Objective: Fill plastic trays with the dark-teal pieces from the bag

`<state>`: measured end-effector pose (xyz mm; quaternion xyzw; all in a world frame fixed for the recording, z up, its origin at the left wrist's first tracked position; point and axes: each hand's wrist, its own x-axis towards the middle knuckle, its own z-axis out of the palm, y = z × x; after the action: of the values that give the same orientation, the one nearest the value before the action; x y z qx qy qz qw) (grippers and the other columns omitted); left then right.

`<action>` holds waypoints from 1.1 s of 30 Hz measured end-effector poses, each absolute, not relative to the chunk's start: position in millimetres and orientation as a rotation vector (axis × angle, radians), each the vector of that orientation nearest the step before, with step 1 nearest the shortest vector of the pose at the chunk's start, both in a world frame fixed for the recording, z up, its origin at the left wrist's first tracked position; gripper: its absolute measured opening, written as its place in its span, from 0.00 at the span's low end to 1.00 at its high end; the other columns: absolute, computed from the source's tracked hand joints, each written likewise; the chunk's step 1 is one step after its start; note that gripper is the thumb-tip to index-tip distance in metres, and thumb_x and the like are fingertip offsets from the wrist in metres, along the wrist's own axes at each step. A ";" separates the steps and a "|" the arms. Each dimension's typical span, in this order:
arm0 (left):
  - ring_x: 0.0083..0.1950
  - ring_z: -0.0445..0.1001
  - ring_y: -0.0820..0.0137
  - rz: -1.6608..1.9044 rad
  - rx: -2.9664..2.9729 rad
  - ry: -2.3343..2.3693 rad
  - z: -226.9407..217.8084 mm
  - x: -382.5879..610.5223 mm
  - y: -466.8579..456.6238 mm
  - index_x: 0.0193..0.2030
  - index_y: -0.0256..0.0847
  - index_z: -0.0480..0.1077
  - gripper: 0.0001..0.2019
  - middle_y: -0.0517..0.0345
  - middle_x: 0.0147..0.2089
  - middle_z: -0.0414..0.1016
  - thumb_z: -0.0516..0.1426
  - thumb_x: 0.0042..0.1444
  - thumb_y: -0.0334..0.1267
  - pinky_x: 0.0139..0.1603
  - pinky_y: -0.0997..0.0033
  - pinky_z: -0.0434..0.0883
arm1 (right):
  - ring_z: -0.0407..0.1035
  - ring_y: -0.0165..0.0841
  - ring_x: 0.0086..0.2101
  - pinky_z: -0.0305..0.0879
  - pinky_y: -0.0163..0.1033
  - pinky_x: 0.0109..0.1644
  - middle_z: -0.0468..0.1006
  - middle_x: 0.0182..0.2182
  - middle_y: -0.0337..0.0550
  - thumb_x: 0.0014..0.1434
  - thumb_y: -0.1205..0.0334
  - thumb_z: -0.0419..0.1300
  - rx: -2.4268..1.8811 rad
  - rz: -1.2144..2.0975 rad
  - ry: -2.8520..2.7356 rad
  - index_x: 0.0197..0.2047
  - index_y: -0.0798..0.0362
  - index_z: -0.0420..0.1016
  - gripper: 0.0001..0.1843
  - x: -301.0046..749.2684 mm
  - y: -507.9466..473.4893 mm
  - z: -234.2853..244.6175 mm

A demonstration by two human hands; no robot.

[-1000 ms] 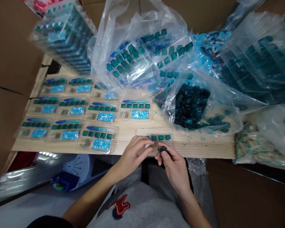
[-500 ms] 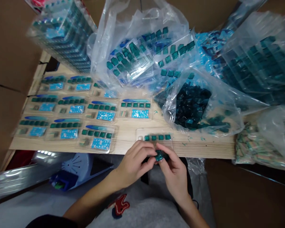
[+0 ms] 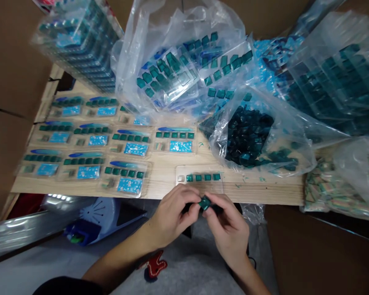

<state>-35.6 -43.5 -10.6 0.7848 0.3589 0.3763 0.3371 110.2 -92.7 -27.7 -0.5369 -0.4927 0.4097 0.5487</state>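
Observation:
Just over the front table edge, my left hand (image 3: 176, 211) and my right hand (image 3: 229, 225) meet with closed fingertips on one small teal square plastic piece (image 3: 204, 203). Fingers cover part of it. Right behind them lies a clear plastic blister tray (image 3: 221, 186) holding a row of several teal pieces (image 3: 207, 177); the pocket (image 3: 181, 178) at its left end shows clear plastic. My left hand hides the tray's lower part.
Filled trays (image 3: 127, 180) with blue pens, teal pieces and blue packets lie in rows on the left. A tall tray stack (image 3: 83, 49) stands behind. An open bag of teal pieces (image 3: 249, 135) is at right, near a bag of striped pieces (image 3: 335, 188).
The teal piece has turned between my fingertips and shows a different side. My right hand has shifted slightly right and down; the left pocket of the tray shows more clearly.

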 end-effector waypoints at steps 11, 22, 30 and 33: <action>0.35 0.76 0.74 0.851 1.558 1.058 -9.7 -33.2 -47.8 0.35 0.40 0.68 0.02 0.59 0.34 0.76 0.57 0.59 0.32 0.37 0.77 0.73 | 0.76 0.35 0.37 0.75 0.39 0.41 0.81 0.38 0.44 0.60 0.75 0.56 -1.316 0.659 -1.508 0.56 0.44 0.71 0.24 114.5 -95.1 -27.9; 0.28 0.73 0.73 0.541 1.274 0.939 4.6 -37.3 -31.1 0.32 0.39 0.71 0.10 0.59 0.26 0.73 0.57 0.59 0.42 0.30 0.75 0.72 | 0.65 0.25 0.15 0.61 0.31 0.19 0.77 0.22 0.35 0.58 0.59 0.63 -1.145 1.439 -0.795 0.37 0.47 0.79 0.04 123.7 -92.8 -32.1; 0.34 0.72 0.75 0.917 1.534 1.025 -5.8 -28.4 -40.8 0.39 0.41 0.69 0.03 0.60 0.33 0.71 0.54 0.62 0.31 0.35 0.77 0.72 | 0.56 0.21 0.12 0.48 0.29 0.15 0.74 0.18 0.33 0.47 0.48 0.69 -1.007 1.700 -0.298 0.32 0.50 0.74 0.16 117.7 -88.2 -30.4; 0.43 0.72 0.72 0.882 1.796 0.917 -4.8 -30.6 -42.0 0.45 0.44 0.70 0.10 0.57 0.40 0.72 0.52 0.63 0.27 0.43 0.74 0.72 | 0.58 0.21 0.13 0.51 0.29 0.17 0.74 0.21 0.33 0.46 0.49 0.70 -0.998 1.677 -0.261 0.32 0.49 0.75 0.16 117.3 -87.0 -29.0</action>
<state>-30.6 -42.0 -4.8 0.7275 0.3713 0.3574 0.4531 117.3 -87.0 -29.0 -0.4221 -0.1106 0.7094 0.5536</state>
